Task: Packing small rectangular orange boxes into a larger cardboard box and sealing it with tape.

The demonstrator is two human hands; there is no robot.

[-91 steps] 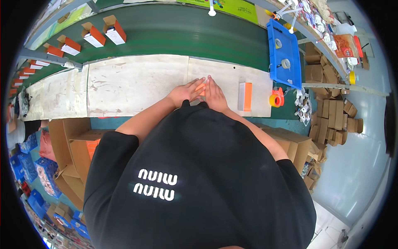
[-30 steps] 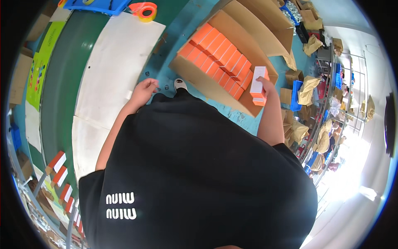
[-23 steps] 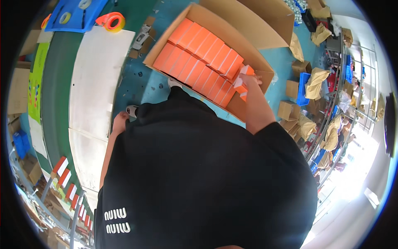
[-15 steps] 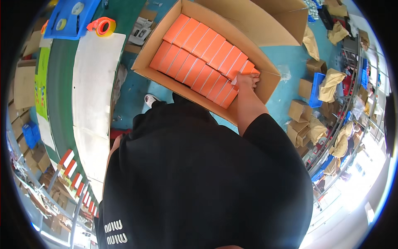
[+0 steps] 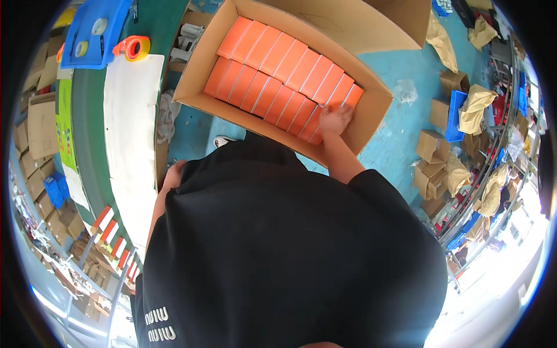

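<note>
Resting at the four o'clock end of two packed rows of orange boxes, the right hand is inside the open carton, with its bare wall at three o'clock. From that hand the near row stretches away toward ten o'clock and the far row lies around eleven; the far row's end box sits at one o'clock, just beyond the fingers and seemingly against them. Each box's long axis appears to run from one to seven o'clock, across its row. Whether the right fingers pinch a box or merely press on one, I cannot tell. The left hand is well apart, at eight o'clock, between the white-topped table and the black shirt, its grip unclear, so the right hand is nearer the boxes.
</note>
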